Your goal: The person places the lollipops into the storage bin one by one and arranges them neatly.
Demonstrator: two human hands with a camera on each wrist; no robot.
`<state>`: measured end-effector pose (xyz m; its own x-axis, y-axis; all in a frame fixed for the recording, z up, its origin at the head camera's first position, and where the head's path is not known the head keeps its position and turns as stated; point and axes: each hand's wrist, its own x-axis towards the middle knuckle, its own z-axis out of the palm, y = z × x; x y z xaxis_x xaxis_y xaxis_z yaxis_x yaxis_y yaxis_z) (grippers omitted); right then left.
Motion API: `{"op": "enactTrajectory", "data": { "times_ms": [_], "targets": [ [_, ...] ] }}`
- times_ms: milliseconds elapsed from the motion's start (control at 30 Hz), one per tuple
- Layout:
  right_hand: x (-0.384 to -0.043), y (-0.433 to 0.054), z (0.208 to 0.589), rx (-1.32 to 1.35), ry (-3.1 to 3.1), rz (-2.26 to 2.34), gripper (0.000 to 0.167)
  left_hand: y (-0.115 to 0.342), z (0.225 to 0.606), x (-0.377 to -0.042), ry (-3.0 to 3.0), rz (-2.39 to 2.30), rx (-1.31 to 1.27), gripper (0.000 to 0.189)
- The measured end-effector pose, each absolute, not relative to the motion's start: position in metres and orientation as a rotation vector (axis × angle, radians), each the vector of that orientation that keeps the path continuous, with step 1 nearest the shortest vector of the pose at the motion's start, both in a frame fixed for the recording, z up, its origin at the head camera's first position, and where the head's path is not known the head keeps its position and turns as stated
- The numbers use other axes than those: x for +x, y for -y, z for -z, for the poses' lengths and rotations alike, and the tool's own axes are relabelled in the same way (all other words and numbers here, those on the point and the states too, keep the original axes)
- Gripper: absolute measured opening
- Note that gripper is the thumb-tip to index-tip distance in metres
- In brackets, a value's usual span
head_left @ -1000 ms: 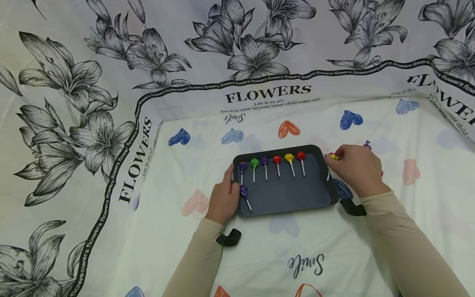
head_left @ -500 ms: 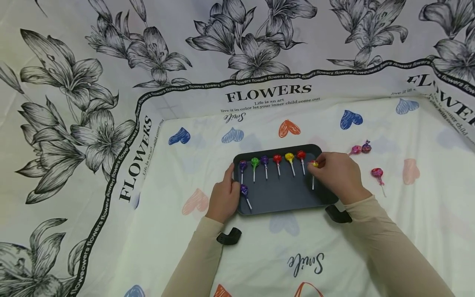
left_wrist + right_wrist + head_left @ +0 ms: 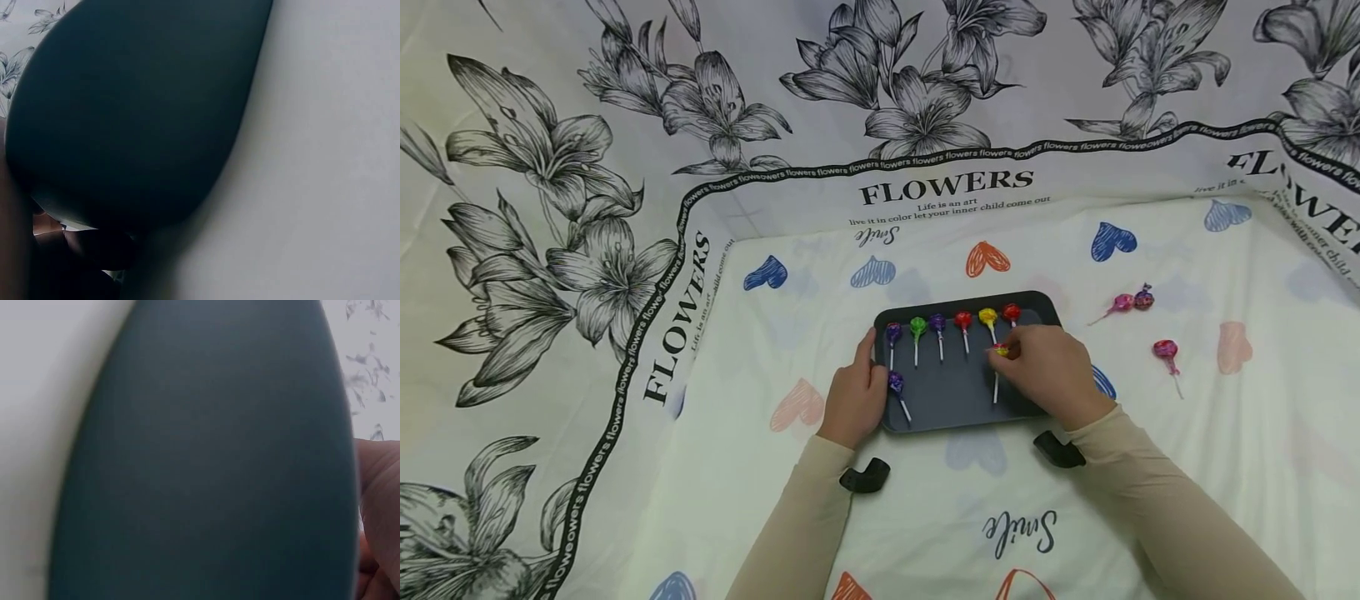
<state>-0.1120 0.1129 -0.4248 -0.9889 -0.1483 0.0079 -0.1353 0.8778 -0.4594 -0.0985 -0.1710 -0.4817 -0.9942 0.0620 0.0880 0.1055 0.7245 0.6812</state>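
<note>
A dark grey tray (image 3: 947, 398) lies on the cloth, and my left hand (image 3: 854, 402) holds its left rim, index finger stretched along the edge. Over the tray my right hand (image 3: 1054, 371) pinches a yellow-wrapped lollipop (image 3: 1001, 351) by its head, the white stick pointing towards me. Along the far side lies a row of lollipops: purple (image 3: 893, 332), green (image 3: 918, 326), another purple, red (image 3: 963, 320), yellow (image 3: 988, 317) and red. One more purple lollipop (image 3: 896, 382) sits below the row at the left. A large dark surface fills much of both wrist views.
Right of the tray, a pink lollipop (image 3: 1122, 303) and a purple lollipop (image 3: 1143, 297) lie close together on the cloth. A red-pink lollipop (image 3: 1166, 350) lies nearer to me. The white cloth (image 3: 917, 533) carries printed hearts; a flowered sheet (image 3: 730, 200) hangs behind.
My right hand has carried the yellow lollipop leftwards from the tray's right edge to over its middle right. The lollipops it covered at right now show. My left hand stays put.
</note>
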Motion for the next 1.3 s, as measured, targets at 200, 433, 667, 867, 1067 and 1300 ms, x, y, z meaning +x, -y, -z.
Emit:
{"op": "enactTrajectory", "data": {
  "times_ms": [200,433,667,867,1067,1300],
  "targets": [
    [-0.108,-0.099,0.433,-0.298,-3.05,0.708,0.032,0.171,0.481,-0.098,2.866,1.146,-0.134,0.064],
    [-0.1,-0.084,0.44,-0.359,-3.057,0.656,0.031,0.171,0.48,-0.097,2.866,1.138,-0.132,0.064],
    [-0.096,-0.072,0.443,-0.4,-3.058,0.615,0.032,0.17,0.479,-0.098,2.875,1.149,-0.124,0.065],
    [-0.093,-0.064,0.446,-0.446,-3.083,0.608,0.032,0.17,0.48,-0.099,2.874,1.131,-0.13,0.065],
    [-0.093,-0.054,0.445,-0.508,-3.104,0.599,0.033,0.171,0.48,-0.099,2.866,1.118,-0.139,0.064],
    [-0.097,-0.04,0.448,-0.564,-3.132,0.573,0.033,0.17,0.479,-0.099,2.871,1.123,-0.129,0.064]
  ]
}}
